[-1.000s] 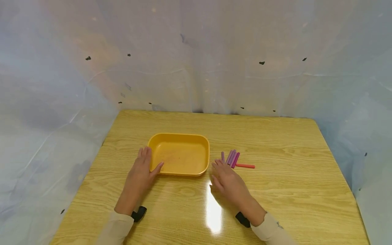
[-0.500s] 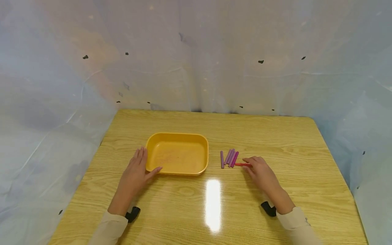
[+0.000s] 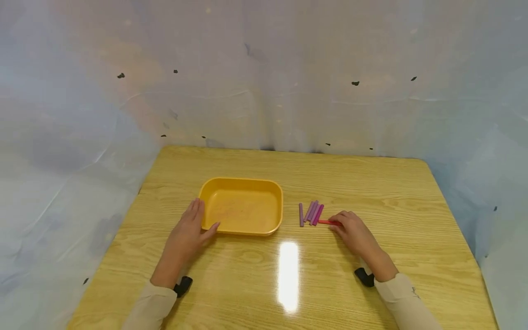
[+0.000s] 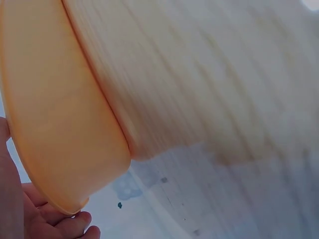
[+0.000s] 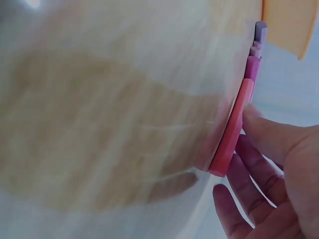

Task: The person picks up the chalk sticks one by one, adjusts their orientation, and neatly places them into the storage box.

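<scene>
A shallow yellow tray (image 3: 241, 231) stands left of centre on the table. My left hand (image 3: 185, 236) rests at its near left corner, fingers along the left side and thumb at the front rim. In the left wrist view, loosely extended fingers (image 4: 65, 224) touch the tray's outer corner (image 4: 65, 114). To the right, my right hand (image 3: 352, 231) pinches the far end of a red stick (image 3: 325, 222) lying on the table. The right wrist view shows the thumb against this faceted stick (image 5: 232, 132), with fingers behind it. Several purple and magenta sticks (image 3: 316, 214) lie just left of it.
One purple stick (image 3: 301, 215) lies slightly apart, between the tray and the other sticks. The wooden table (image 3: 247, 284) has its back edge near a pale hanging sheet (image 3: 264, 82), which also surrounds the sides.
My right hand has moved right, from beside the purple sticks to the red stick, and now pinches it. The purple sticks came into full view. The left hand stays at the tray.
</scene>
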The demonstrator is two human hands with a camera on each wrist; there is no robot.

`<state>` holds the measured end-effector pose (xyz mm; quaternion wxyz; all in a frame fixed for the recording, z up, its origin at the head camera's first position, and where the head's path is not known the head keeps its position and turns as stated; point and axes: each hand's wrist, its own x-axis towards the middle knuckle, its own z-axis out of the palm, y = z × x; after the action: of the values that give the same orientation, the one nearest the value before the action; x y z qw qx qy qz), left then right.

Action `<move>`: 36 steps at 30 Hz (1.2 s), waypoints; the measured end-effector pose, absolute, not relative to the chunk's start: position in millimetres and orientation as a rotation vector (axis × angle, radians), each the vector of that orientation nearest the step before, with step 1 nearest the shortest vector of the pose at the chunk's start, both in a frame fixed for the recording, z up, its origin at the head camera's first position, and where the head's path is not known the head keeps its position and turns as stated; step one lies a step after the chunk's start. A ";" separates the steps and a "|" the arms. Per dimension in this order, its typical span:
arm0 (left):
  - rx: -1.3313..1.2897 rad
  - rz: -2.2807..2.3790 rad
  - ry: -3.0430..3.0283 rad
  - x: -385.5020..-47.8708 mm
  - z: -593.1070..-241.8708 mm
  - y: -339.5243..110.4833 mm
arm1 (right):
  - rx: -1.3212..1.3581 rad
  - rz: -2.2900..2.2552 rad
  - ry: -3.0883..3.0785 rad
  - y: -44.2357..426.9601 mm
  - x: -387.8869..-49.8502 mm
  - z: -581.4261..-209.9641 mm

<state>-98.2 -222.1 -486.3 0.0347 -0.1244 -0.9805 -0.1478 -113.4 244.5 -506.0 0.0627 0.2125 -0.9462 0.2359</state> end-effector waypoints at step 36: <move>-0.387 -0.435 -2.986 -97.6 -487.6 -220.0 | 0.625 0.845 -2.988 246.9 -120.5 -503.1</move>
<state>-97.6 -220.0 -487.6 0.0495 -0.1270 -0.9803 -0.1427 -120.5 246.9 -503.1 -0.0131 0.1972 -0.9432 0.2669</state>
